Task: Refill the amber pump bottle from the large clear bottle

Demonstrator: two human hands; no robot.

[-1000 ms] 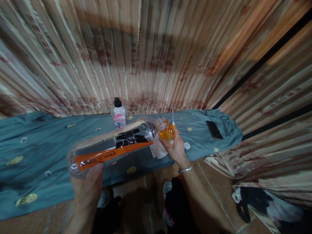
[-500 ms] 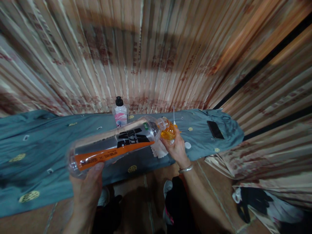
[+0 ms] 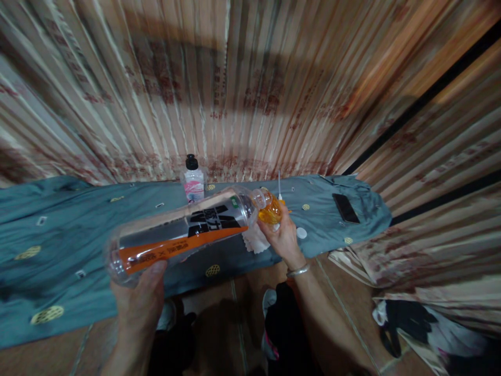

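My left hand (image 3: 139,297) is wrapped round the lower end of a large clear plastic bottle (image 3: 183,232) with a silver, black and orange label. The bottle lies nearly level, its neck pointing right and slightly up. At its mouth, my right hand (image 3: 284,232) grips a small clear container (image 3: 270,209) with amber liquid in it. The two openings meet or nearly meet; I cannot tell whether they touch. Below the container and partly behind my right hand lies a white tissue (image 3: 254,240). A thin upright nozzle (image 3: 279,188) with an orange base stands just behind that hand.
A teal patterned cloth (image 3: 90,224) covers the long narrow table. On it stand a bottle (image 3: 194,183) with a pink label and black cap, a dark phone (image 3: 346,208) and a white disc (image 3: 301,233). Striped curtains (image 3: 250,94) hang close behind. Clothes (image 3: 426,324) lie at lower right.
The large bottle's base has shifted very slightly left in my left hand's grip. My right hand and the small container stay in place.
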